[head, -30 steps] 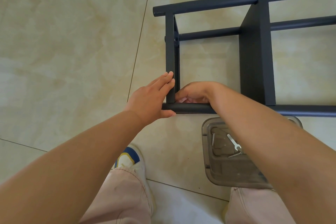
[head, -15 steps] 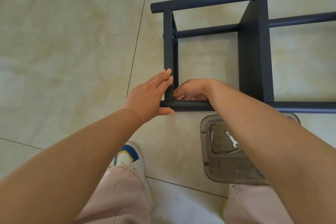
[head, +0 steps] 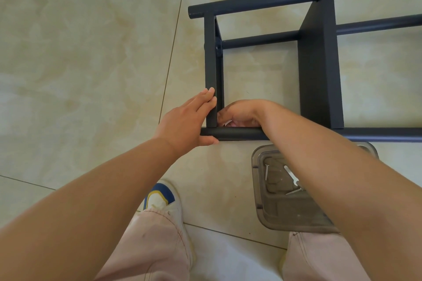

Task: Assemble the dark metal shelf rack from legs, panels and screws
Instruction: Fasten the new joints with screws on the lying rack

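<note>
Rack [head: 319,68] of matte dark tubes and flat panels lies on glossy marbled floor [head: 80,52]. My left hand [head: 189,121] presses flat, fingers apart, against its corner; right hand [head: 239,113] curls inside, grip unclear.

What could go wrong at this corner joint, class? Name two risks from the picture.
The right hand works tucked inside the corner of the rack, partly hidden, so fingers could get pinched if the panel shifts. The left hand only presses flat, so the joint may slip. The parts tray beside the foot could be kicked.
</note>
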